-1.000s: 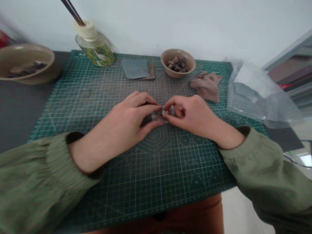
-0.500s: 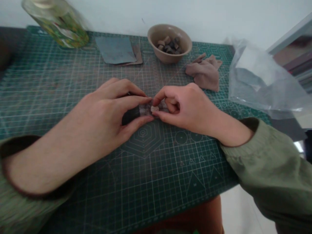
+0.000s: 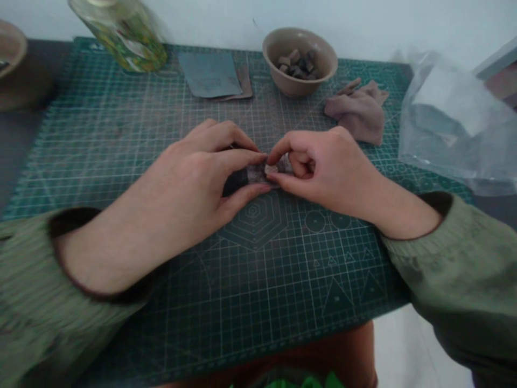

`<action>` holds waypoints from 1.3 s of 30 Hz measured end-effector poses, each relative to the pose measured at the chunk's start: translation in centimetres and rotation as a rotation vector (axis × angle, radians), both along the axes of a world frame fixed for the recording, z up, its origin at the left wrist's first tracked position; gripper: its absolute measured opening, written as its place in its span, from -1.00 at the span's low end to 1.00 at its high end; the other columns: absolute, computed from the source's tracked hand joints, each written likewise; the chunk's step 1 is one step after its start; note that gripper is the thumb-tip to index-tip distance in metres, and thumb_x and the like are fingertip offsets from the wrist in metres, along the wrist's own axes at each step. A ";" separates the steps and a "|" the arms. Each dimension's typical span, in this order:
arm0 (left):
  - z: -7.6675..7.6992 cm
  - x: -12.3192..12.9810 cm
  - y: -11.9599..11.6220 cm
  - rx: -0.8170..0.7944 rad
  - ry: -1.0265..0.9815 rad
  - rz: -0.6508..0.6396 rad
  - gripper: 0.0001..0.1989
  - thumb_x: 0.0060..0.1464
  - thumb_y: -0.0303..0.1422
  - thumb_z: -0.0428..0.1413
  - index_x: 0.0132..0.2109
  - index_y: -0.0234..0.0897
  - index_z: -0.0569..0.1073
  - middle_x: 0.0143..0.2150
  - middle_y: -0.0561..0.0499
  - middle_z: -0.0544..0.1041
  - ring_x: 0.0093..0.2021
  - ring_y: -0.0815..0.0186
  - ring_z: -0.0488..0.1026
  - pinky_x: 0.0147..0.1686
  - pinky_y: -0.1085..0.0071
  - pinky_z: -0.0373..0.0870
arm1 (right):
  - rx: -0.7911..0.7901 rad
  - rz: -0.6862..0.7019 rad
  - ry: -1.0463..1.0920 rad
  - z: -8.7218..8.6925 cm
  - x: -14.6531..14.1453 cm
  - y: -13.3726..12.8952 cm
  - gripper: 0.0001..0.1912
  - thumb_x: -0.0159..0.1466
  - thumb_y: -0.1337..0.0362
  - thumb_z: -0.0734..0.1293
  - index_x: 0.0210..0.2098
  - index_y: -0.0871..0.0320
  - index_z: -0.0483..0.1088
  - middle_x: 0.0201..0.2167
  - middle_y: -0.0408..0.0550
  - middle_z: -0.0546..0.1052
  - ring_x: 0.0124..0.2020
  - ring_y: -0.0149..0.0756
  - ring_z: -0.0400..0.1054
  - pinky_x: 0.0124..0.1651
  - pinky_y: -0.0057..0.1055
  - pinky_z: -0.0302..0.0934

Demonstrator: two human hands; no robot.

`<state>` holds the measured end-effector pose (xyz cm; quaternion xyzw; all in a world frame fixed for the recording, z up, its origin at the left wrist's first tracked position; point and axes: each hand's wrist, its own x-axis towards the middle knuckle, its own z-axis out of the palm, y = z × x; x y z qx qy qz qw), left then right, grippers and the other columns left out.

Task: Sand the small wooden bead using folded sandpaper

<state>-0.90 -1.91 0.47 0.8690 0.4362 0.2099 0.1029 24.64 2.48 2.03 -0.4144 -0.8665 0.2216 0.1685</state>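
Note:
Between the thumb and index fingertip of my right hand (image 3: 327, 167) is a small pale piece (image 3: 271, 170), like a little stone or block. It is pressed onto a grey strip (image 3: 255, 173) with a dark left part, possibly sandpaper. My left hand (image 3: 197, 183) grips the edges of this strip between thumb and fingers, holding it low over the cutting mat. The fingertips of both hands nearly touch. The left hand covers the strip's left end, and the right fingers hide part of its right end.
A green gridded cutting mat (image 3: 250, 291) lies under my hands. Behind are a bottle with a yellow-green label (image 3: 137, 40), grey sheets (image 3: 210, 75), a bowl of small blocks (image 3: 299, 83) and a crumpled cloth (image 3: 361, 116). A clear plastic bag (image 3: 460, 129) lies right, another bowl (image 3: 14, 46) left.
The view has turned a little to the left, so everything appears shifted right and slightly up, and the left bowl shows more. Both hands keep the same grip on the strip and the pale piece.

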 end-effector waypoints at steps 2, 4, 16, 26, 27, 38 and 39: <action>0.1 0.0 0.0 0.019 0.017 -0.004 -0.60 0.59 -0.04 0.17 0.33 -0.13 0.65 0.26 -0.10 0.60 0.31 -0.04 0.54 0.43 -0.05 0.49 | -0.004 0.012 -0.009 0.0 0.0 0.0 -0.83 0.47 0.20 0.58 0.00 0.13 0.70 -0.52 -0.25 0.42 -0.38 -0.33 0.40 -0.25 -0.28 0.05; 0.1 0.1 0.0 0.025 0.040 0.003 -0.58 0.61 -0.04 0.14 0.35 -0.15 0.64 0.27 -0.09 0.60 0.31 -0.02 0.54 0.42 -0.04 0.50 | -0.017 0.015 -0.005 0.1 0.0 0.0 -0.84 0.47 0.22 0.59 -0.01 0.14 0.69 -0.53 -0.25 0.42 -0.39 -0.34 0.41 -0.24 -0.28 0.05; 0.3 0.1 -0.1 -0.006 0.007 -0.001 -0.55 0.59 -0.02 0.16 0.33 -0.19 0.66 0.25 -0.14 0.60 0.30 -0.06 0.54 0.39 -0.09 0.48 | -0.012 0.002 -0.011 0.1 0.0 0.2 -0.82 0.49 0.20 0.59 0.00 0.14 0.68 -0.48 -0.22 0.48 -0.36 -0.31 0.43 -0.24 -0.26 0.06; 0.0 0.1 0.1 0.090 0.016 -0.016 -0.59 0.59 -0.04 0.16 0.28 -0.18 0.68 0.20 -0.16 0.64 0.24 -0.06 0.59 0.30 -0.03 0.56 | -0.010 0.036 0.066 0.0 0.2 0.1 -0.87 0.46 0.26 0.57 -0.04 0.15 0.67 -0.56 -0.28 0.37 -0.43 -0.30 0.37 -0.27 -0.24 0.05; 0.0 0.1 0.1 0.085 0.015 -0.016 -0.60 0.58 -0.05 0.17 0.28 -0.18 0.69 0.19 -0.16 0.64 0.23 -0.06 0.59 0.29 -0.03 0.56 | 0.000 0.022 0.065 0.0 0.2 0.1 -0.87 0.45 0.26 0.57 -0.04 0.15 0.67 -0.57 -0.28 0.37 -0.43 -0.29 0.37 -0.27 -0.24 0.04; 0.1 0.1 0.1 0.062 0.014 -0.014 -0.62 0.58 -0.09 0.20 0.30 -0.18 0.68 0.23 -0.14 0.63 0.28 -0.07 0.55 0.37 -0.02 0.49 | -0.003 0.019 0.088 -0.2 0.6 0.3 -0.84 0.44 0.24 0.59 -0.06 0.18 0.70 -0.59 -0.28 0.38 -0.49 -0.34 0.29 -0.31 -0.25 0.04; 0.1 0.1 0.1 0.051 0.011 -0.009 -0.63 0.58 -0.10 0.20 0.30 -0.18 0.68 0.23 -0.14 0.62 0.29 -0.07 0.55 0.38 -0.02 0.49 | 0.012 0.008 0.089 -0.2 0.5 0.3 -0.83 0.43 0.23 0.59 -0.06 0.19 0.71 -0.58 -0.27 0.38 -0.49 -0.34 0.28 -0.32 -0.25 0.03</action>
